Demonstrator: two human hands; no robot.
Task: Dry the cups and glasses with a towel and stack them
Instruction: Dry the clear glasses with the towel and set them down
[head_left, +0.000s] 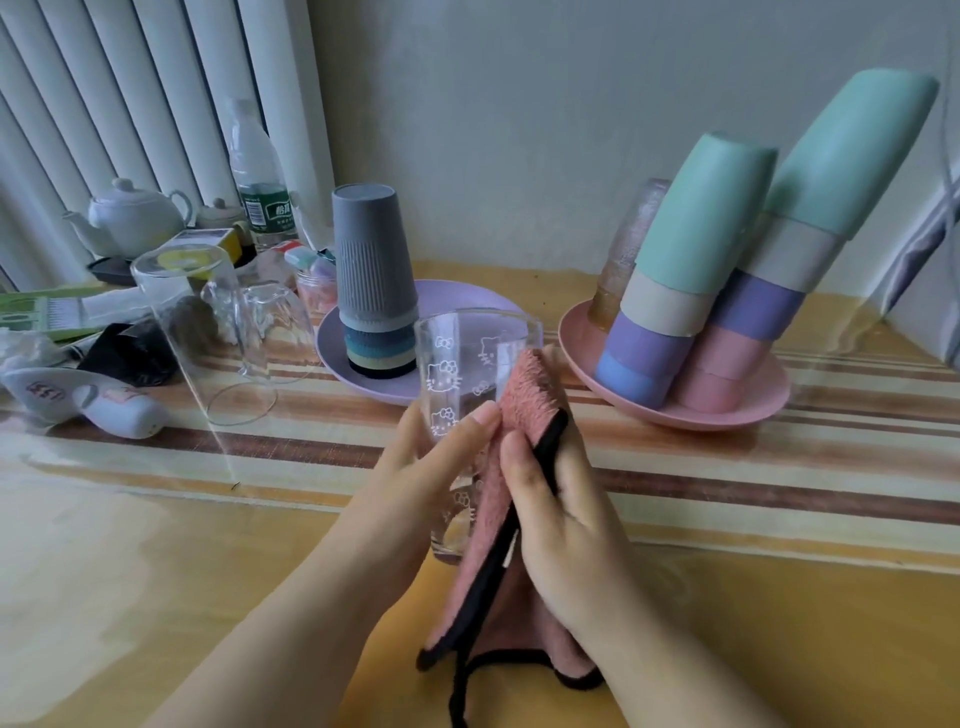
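The left hand (441, 467) curls round the lower half of a clear printed glass (457, 384), thumb laid across its front, holding it upright above the table (156, 571). Right beside it, the right hand (561, 499) presses a pink towel (524, 415) with black edging against the glass's right side, fingers wrapped over the cloth; the towel's top corner reaches the rim and the rest hangs down under the palm toward the table.

The glass is tall, straight-sided and transparent, printed with small white cartoon cat faces and bows. Whether it is wet cannot be told.

Just beyond the hands sits a purple plate (332, 358) carrying a stack of upturned ribbed cups (371, 280), grey on top. Further right of the right hand, a pink plate (727, 421) holds two leaning stacks of pastel cups (701, 270), with a tinted amber glass (623, 254) behind them. Out to the left of the left hand, two clear glasses stand mouth down: a tall glass (192, 322) and a shorter glass (275, 327).

Judging by this, the plastic cups look finished and stacked; the glasses seem to be what remains, with this one mid-wipe and the two on the left unstacked, possibly still to be dried.
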